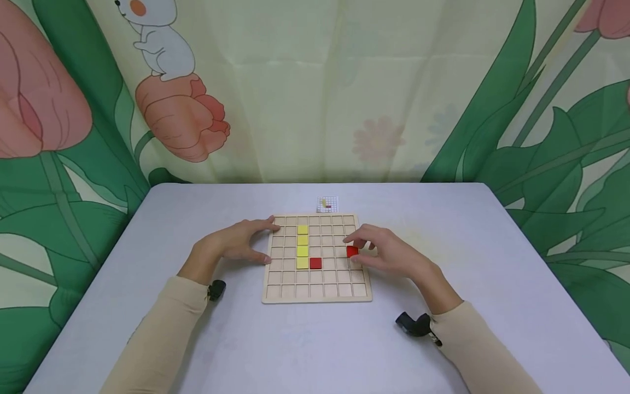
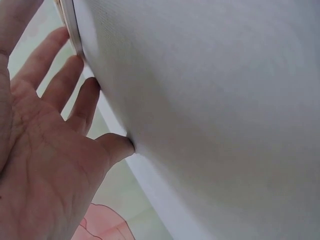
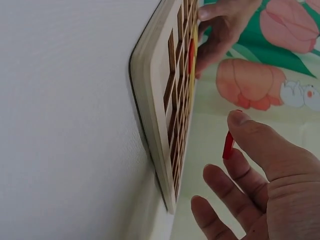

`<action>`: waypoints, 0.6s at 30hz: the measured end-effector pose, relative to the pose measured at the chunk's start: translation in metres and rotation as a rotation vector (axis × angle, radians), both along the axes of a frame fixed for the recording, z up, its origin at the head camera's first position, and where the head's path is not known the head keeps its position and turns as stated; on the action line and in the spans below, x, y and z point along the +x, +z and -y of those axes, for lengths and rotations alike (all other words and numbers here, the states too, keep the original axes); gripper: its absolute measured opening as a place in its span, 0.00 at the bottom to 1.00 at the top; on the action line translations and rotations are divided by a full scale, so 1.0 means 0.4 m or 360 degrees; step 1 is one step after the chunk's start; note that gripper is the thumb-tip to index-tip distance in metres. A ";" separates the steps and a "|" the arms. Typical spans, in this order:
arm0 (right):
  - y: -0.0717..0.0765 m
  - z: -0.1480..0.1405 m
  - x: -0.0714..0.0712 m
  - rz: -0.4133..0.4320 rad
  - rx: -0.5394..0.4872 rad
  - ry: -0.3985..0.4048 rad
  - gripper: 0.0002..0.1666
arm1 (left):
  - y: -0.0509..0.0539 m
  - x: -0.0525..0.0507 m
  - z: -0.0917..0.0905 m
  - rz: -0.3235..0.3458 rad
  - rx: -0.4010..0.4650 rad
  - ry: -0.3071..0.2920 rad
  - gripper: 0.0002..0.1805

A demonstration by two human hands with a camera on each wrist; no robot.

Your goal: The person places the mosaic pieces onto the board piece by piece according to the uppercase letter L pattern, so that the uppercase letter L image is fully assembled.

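Note:
A wooden grid board (image 1: pixel 316 293) lies on the table with a column of several yellow square tiles (image 1: pixel 302 241) in its cells. One red square tile (image 1: pixel 315 263) sits just right of the lowest yellow one. My right hand (image 1: pixel 391 253) pinches another red tile (image 3: pixel 229 145) between thumb and finger, above the board's right side. At the left edge of the board rests my left hand (image 1: pixel 241 241), fingers spread and thumb extended, touching the rim. The left wrist view shows its palm and fingertips against the board's edge.
Behind the board lies a small card (image 1: pixel 327 204) printed with a grid and coloured squares. The white table (image 1: pixel 315 350) reaches back to a curtain (image 1: pixel 305 98) with flowers on it. Each wrist wears a black camera mount (image 1: pixel 413 324).

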State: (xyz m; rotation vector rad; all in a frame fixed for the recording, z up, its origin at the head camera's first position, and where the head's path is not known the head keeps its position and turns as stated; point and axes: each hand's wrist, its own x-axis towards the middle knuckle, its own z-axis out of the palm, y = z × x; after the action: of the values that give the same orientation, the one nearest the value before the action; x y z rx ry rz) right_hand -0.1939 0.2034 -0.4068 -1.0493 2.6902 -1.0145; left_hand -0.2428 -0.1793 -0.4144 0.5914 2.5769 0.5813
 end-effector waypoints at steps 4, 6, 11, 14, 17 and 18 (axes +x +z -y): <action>-0.002 0.018 0.001 0.0065 0.0013 -0.0006 0.24 | -0.002 0.001 -0.006 0.0007 -0.0015 0.0011 0.50; -0.003 0.027 -0.001 0.0099 0.0018 -0.0008 0.24 | -0.002 0.001 -0.007 0.0014 -0.0029 0.0019 0.50; -0.011 0.054 -0.015 0.0120 0.0023 0.0034 0.23 | 0.007 0.002 -0.005 0.0032 -0.0050 0.0073 0.50; -0.017 0.069 -0.023 0.0119 0.0034 0.0068 0.24 | 0.009 0.003 -0.003 0.0041 -0.0034 0.0080 0.50; -0.022 0.080 -0.028 0.0124 0.0048 0.0087 0.24 | 0.005 0.004 -0.003 0.0053 -0.0022 0.0081 0.50; -0.024 0.083 -0.030 0.0130 0.0053 0.0084 0.24 | 0.003 0.004 -0.003 0.0053 -0.0017 0.0080 0.50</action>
State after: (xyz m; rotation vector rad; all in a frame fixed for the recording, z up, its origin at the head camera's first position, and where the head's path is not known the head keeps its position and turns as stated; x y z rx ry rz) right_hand -0.2060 0.1700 -0.4162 -1.0434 2.5918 -0.9778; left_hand -0.2410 -0.1780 -0.4132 0.5103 2.5688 0.5890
